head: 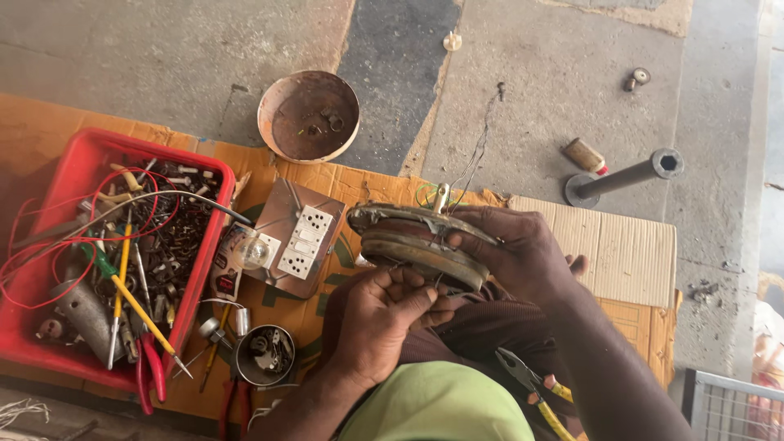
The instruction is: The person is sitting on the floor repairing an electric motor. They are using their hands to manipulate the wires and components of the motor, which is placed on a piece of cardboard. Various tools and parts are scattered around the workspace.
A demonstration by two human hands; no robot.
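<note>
A round, dirty metal motor housing (416, 241) rests edge-up on my lap, with thin wires coming out of its top. My right hand (523, 249) clasps its right side from above. My left hand (384, 314) grips its lower edge, fingers curled under the rim. Pliers with yellow handles (531, 384) lie on my lap beside my right forearm.
A red tray (61, 175) of screws, wires and screwdrivers sits at left on cardboard (629, 253). Nearby are a switch-and-socket board (298, 237) with a bulb (255, 251), a small tin (263, 353), a rusty bowl (309, 116), a metal pipe with flange (625, 175).
</note>
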